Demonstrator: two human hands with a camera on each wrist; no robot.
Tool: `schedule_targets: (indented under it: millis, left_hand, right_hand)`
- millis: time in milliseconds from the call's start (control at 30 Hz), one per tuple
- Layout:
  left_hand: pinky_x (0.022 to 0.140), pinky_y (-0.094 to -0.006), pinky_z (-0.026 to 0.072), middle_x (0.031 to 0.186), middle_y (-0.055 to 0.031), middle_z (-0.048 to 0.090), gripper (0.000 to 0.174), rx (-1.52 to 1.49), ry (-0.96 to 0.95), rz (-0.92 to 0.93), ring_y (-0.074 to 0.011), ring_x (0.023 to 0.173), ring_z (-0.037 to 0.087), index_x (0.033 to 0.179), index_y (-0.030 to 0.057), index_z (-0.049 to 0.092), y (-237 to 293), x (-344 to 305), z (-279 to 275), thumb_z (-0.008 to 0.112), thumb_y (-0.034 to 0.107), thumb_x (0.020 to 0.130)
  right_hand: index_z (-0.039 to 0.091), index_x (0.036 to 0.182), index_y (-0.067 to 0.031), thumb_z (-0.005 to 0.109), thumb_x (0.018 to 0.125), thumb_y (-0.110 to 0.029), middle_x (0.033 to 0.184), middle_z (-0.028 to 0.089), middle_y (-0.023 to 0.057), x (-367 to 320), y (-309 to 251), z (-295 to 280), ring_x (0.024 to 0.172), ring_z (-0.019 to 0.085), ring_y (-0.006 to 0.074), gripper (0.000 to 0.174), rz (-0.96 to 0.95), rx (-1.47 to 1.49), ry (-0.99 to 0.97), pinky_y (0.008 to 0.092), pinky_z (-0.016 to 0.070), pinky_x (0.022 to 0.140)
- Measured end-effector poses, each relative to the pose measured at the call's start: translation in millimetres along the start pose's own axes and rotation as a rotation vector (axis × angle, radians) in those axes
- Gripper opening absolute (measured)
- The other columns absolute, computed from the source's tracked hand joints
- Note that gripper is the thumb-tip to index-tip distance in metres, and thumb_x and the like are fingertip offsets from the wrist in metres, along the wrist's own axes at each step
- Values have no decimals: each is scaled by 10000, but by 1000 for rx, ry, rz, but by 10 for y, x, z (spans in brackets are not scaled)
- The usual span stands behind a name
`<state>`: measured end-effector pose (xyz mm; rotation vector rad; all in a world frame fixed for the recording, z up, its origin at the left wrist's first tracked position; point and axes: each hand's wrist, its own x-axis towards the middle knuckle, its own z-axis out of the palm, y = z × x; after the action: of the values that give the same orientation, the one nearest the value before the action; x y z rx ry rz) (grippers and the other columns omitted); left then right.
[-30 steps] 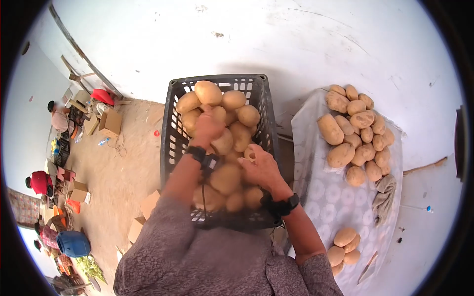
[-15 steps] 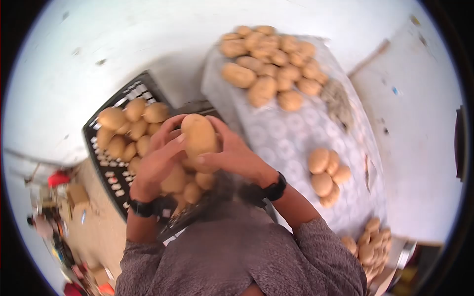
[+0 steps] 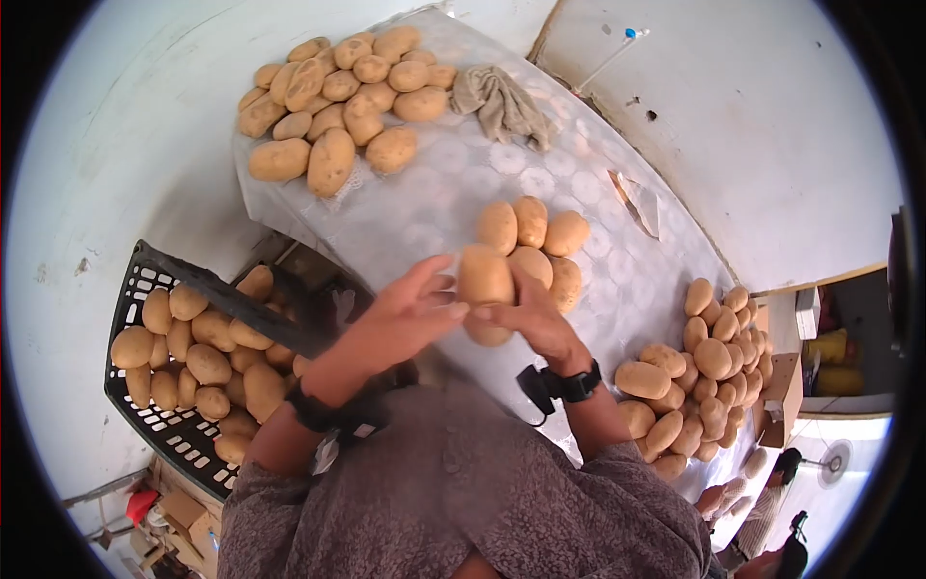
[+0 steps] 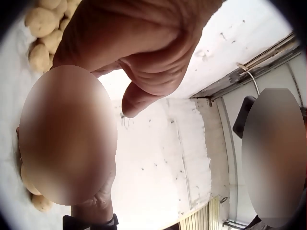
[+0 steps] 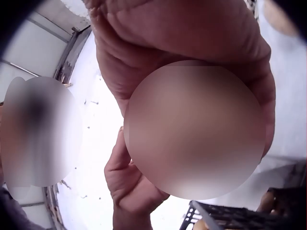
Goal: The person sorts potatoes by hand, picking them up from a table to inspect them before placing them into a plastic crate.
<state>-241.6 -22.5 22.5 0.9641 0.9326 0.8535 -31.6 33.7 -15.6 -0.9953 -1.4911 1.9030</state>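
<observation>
In the head view my right hand [image 3: 540, 323] grips a large tan potato [image 3: 486, 275] above the cloth-covered table [image 3: 415, 217]. A second potato [image 3: 487, 330] shows just below it, at the right thumb. My left hand [image 3: 415, 314] is to the left, its fingers spread and relaxed, fingertips right by the potatoes. Beyond the right hand a small group of potatoes [image 3: 531, 220] lies on the cloth. Both wrist views are blurred over the middle; the left hand [image 4: 144, 52] shows its thumb apart, and the right hand [image 5: 182, 33] curves over the blurred patch.
A black plastic crate [image 3: 183, 449] of potatoes stands at the left. One potato pile [image 3: 338, 92] is at the table's far end, beside a crumpled grey rag [image 3: 502, 101]; another pile [image 3: 709, 372] is at the right. A knife-like piece [image 3: 627, 198] lies near the wall edge.
My hands have come out of the crate with potatoes and swung right, over the table. The left hand has let go and drawn slightly away; the right keeps its grip.
</observation>
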Motion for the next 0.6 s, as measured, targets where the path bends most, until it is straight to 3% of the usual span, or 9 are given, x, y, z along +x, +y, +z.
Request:
schedule_targets:
  millis: [133,200,267,467,600]
  left_hand:
    - [1000,-360,433,1395,-218,383,558,180,-25,-53,-292,1277,436,1409,-9,312,-245,264,180,582,111,935]
    - [1003,-351,433,1364,-219,424,526,213,-57,-21,-288,1255,463,1372,-36,358,-294,312,202,593,127,931]
    - [1000,-332,434,1301,-203,496,491,264,-75,-105,-264,1215,502,1334,-58,412,-317,342,210,600,146,929]
    - [968,-311,440,1230,-183,561,474,199,-8,-145,-211,1158,534,1294,-66,470,-522,482,208,611,174,911]
    - [945,-311,446,1227,-178,564,473,183,43,-159,-210,1134,542,1286,-64,481,-671,541,174,615,176,901]
  right_hand:
    - [449,1312,43,787,713,-208,1154,595,125,-323,59,-565,1054,584,186,732,1,-124,307,319,478,912]
    - [470,1295,45,786,706,-200,1125,613,126,-420,141,-865,1015,602,186,712,0,-178,425,323,494,886]
    - [515,1249,44,782,691,-209,1082,635,139,-459,245,-1158,945,631,201,669,15,-296,641,339,522,832]
    - [539,1209,37,786,635,-340,1038,658,180,-255,706,-1876,925,655,266,730,181,-579,811,360,526,818]
    - [546,1198,10,782,623,-397,1035,669,186,-85,772,-1891,965,653,303,743,212,-738,817,374,512,846]
